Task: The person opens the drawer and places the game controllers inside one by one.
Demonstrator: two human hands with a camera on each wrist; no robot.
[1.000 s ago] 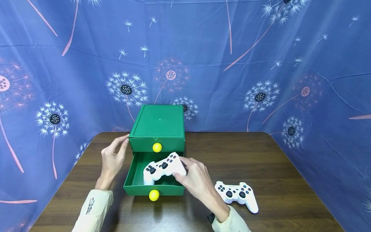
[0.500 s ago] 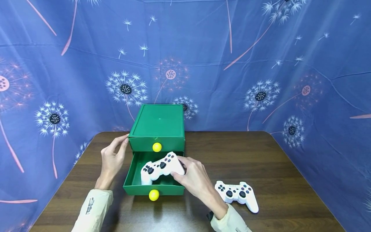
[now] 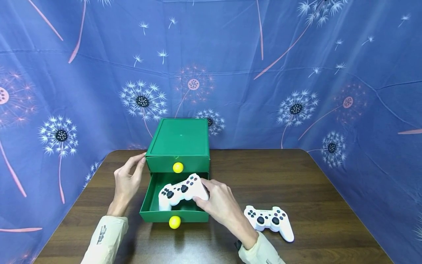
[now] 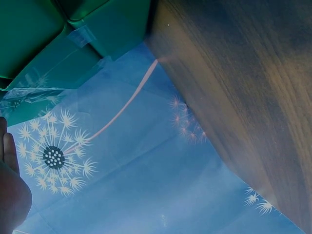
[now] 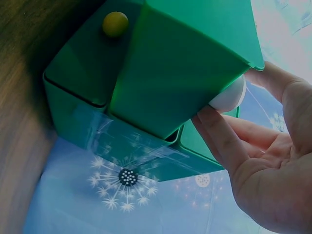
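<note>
In the head view a white game controller [image 3: 184, 192] is tilted inside the pulled-out lower drawer [image 3: 174, 216] of a green two-drawer box [image 3: 180, 137]. My right hand [image 3: 221, 201] pinches its right grip between thumb and fingers. Only a bit of the white controller [image 5: 230, 97] shows past the drawer wall in the right wrist view, beside my right hand [image 5: 273, 161]. My left hand [image 3: 126, 179] touches the box's upper left front corner with nearly straight fingers. At the left wrist view's edge, part of my left hand [image 4: 13, 195] appears.
A second white controller [image 3: 269, 222] lies on the brown wooden table [image 3: 316, 205], right of my right forearm. Yellow ball knobs sit on the upper drawer front [image 3: 161, 165] and the lower one. A blue dandelion-print cloth [image 3: 237, 91] hangs behind the table.
My right hand and the controller have shifted slightly left, further over the lower drawer. My left hand stays at the box's corner, and the second controller has not moved.
</note>
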